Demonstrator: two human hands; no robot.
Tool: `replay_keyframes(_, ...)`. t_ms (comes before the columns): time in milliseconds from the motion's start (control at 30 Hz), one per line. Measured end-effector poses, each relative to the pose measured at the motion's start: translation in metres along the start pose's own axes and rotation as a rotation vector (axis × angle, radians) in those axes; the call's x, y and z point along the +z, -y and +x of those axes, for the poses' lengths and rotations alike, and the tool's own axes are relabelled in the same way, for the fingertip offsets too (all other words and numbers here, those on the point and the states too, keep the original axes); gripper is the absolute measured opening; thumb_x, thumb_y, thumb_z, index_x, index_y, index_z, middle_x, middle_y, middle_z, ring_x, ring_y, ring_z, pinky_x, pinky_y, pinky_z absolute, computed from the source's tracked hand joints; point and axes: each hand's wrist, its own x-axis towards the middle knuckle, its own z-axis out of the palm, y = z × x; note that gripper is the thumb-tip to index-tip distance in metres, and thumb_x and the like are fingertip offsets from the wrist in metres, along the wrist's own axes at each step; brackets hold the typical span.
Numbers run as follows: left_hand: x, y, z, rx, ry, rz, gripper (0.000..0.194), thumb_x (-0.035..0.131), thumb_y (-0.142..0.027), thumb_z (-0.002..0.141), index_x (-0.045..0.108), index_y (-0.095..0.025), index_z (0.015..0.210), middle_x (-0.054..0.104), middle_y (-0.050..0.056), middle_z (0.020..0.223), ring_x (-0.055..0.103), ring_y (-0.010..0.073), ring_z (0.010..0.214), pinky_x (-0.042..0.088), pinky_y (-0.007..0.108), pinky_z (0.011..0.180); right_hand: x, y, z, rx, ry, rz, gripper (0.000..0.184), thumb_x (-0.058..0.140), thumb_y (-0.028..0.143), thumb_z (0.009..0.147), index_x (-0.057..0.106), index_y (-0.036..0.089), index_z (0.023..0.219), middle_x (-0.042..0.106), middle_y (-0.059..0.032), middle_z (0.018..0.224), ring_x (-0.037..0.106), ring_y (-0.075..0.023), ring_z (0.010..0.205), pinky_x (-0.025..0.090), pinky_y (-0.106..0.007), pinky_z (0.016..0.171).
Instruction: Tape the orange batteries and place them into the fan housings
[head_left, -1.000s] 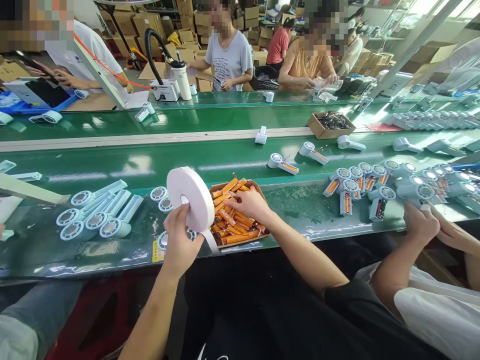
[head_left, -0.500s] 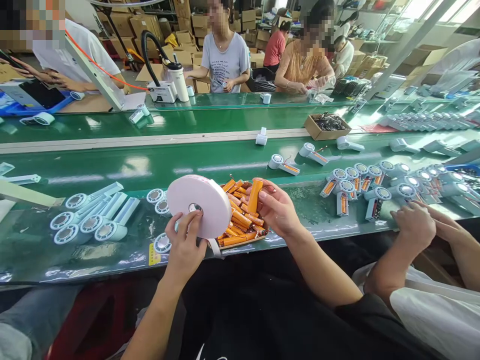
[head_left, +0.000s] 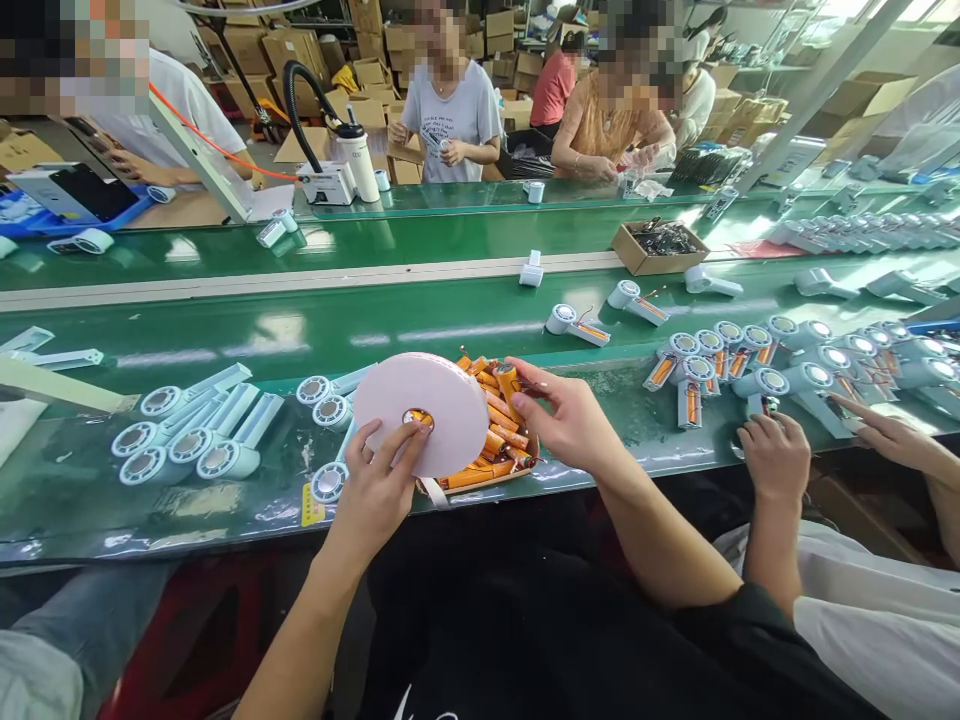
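My left hand (head_left: 381, 480) grips a large white roll of tape (head_left: 457, 420), its fingers at the core hole and a loose tape end (head_left: 433, 492) hanging below. In my right hand (head_left: 566, 415) is an orange battery (head_left: 508, 382), pinched between thumb and fingers beside the roll's right edge. Beneath both lies a cardboard box (head_left: 491, 484) full of orange batteries (head_left: 508, 436) with thin wires; the roll covers its left part. Pale blue fan bodies (head_left: 330, 484) lie just left of the roll, partly behind it.
More pale blue fan bodies (head_left: 217, 455) lie left, and several with orange batteries (head_left: 694, 385) stand right. Near these, a co-worker's hands (head_left: 776, 455) work at the bench edge. Green conveyor belts (head_left: 187, 345) run behind, with a box of dark parts (head_left: 660, 250). People sit across.
The tape roll has moved right and now covers more of the battery box. The battery in my right hand is lower and tilted. The neighbouring co-worker's hands have moved onto a fan body.
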Motion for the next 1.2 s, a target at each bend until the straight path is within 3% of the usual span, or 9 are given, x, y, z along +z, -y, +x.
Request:
replay_keyframes(133,-0.005,0.003,0.007,0.038,0.010,0.059,0.081,0.062,0.001,0.086,0.049,-0.028,0.160,0.075,0.008,0.130,0.044,0.0352,0.138,0.053,0.043,0.102,-0.010,0.011,0.005,-0.060,0.148,-0.212,0.046,0.062,0.026,0.098,0.070,0.020,0.143,0.083,-0.0093,0.113,0.077,-0.0286,0.108,0.061,-0.037,0.093)
replay_keyframes(267,-0.009,0.009,0.014,0.088,-0.031,0.118,0.080,0.062,-0.001,0.087,0.050,-0.029,0.161,0.077,0.005,0.127,0.048,0.0310,0.130,0.045,0.045,0.116,-0.012,0.002,0.016,0.023,0.206,-0.058,0.047,0.077,0.030,0.088,0.075,0.023,0.134,0.084,-0.0044,0.106,0.079,-0.0245,0.096,0.062,-0.037,0.090)
replay_keyframes(433,0.000,-0.004,0.020,0.020,-0.113,0.125,0.069,0.075,-0.032,0.093,0.053,-0.029,0.159,0.078,0.008,0.114,0.048,0.0345,0.118,0.017,0.064,0.128,0.038,-0.025,0.014,0.073,-0.246,0.641,0.045,0.088,0.031,0.077,0.074,0.024,0.119,0.083,-0.0043,0.113,0.078,-0.0231,0.106,0.064,-0.039,0.097)
replay_keyframes(533,0.012,-0.033,0.019,-0.042,-0.105,0.061,0.067,0.078,-0.051,0.090,0.064,-0.021,0.149,0.075,0.012,0.106,0.052,0.0347,0.113,0.022,0.061,0.122,0.060,-0.038,0.009,0.084,-0.523,0.907,0.047,0.090,0.032,0.077,0.069,0.027,0.118,0.081,-0.0049,0.121,0.077,-0.0219,0.112,0.063,-0.039,0.101)
replay_keyframes(667,0.019,-0.065,0.007,-0.080,0.052,-0.096,0.055,0.083,-0.048,0.085,0.075,-0.023,0.134,0.075,0.010,0.102,0.057,0.0311,0.106,0.029,0.054,0.116,-0.010,-0.056,0.027,0.070,-0.623,0.878,0.033,0.088,0.024,0.075,0.071,0.024,0.103,0.083,-0.0037,0.108,0.078,-0.0212,0.105,0.065,-0.039,0.099)
replay_keyframes(800,0.015,-0.039,0.015,-0.058,0.317,-0.181,0.075,0.092,-0.057,0.071,0.073,-0.028,0.137,0.077,0.010,0.119,0.060,0.0349,0.114,0.034,0.056,0.115,-0.120,-0.077,0.043,-0.140,-0.990,0.770,0.016,0.074,0.033,0.091,0.069,0.035,0.106,0.078,0.0035,0.129,0.065,-0.0157,0.135,0.056,-0.035,0.115)
replay_keyframes(900,0.017,-0.003,0.071,-0.002,0.460,-0.267,0.069,0.086,-0.063,0.074,0.075,-0.029,0.132,0.078,0.009,0.122,0.063,0.0340,0.117,0.045,0.049,0.108,-0.135,-0.103,0.020,0.004,-0.885,0.679,0.041,0.086,0.036,0.081,0.069,0.037,0.118,0.079,0.0000,0.128,0.070,-0.0213,0.130,0.059,-0.037,0.108)
replay_keyframes(1000,0.049,0.005,0.176,-0.035,0.612,-0.397,0.037,0.060,-0.057,0.099,0.077,-0.035,0.124,0.080,0.002,0.115,0.070,0.0244,0.107,0.052,0.036,0.094,-0.096,-0.139,-0.023,0.272,-0.795,0.649,0.064,0.098,0.045,0.062,0.072,0.027,0.118,0.083,-0.0091,0.111,0.079,-0.0303,0.106,0.067,-0.042,0.087)
replay_keyframes(1200,0.195,-0.016,0.389,-0.289,0.748,-0.265,0.043,0.056,-0.052,0.104,0.071,-0.022,0.131,0.074,0.012,0.132,0.069,0.0282,0.120,0.054,0.041,0.102,-0.040,-0.189,-0.091,0.449,-0.516,0.489,0.053,0.091,0.054,0.070,0.081,0.033,0.118,0.084,-0.0128,0.108,0.078,-0.0397,0.112,0.065,-0.052,0.092)
